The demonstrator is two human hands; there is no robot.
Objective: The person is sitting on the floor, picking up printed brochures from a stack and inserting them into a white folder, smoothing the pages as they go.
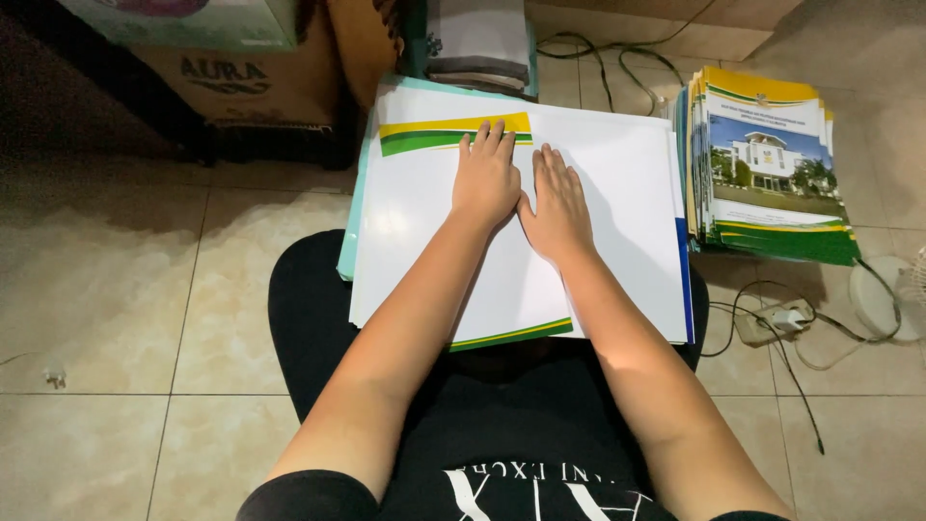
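A large white sheet (424,241) with green and yellow bands at its top and bottom edges lies on my lap, over a stack of similar sheets. Its right part is a plain white flap (627,212). My left hand (487,178) lies flat on the sheet near the middle, fingers reaching the green band. My right hand (558,207) lies flat beside it, thumb touching the left hand, pressing along the middle line. Both hands have straight fingers and hold nothing.
A pile of printed covers (772,164) with a building picture stands on the tiled floor at the right. Cables and a power strip (772,323) lie beside it, with a white fan (897,289) at the edge. Cardboard boxes (251,77) stand at the back left.
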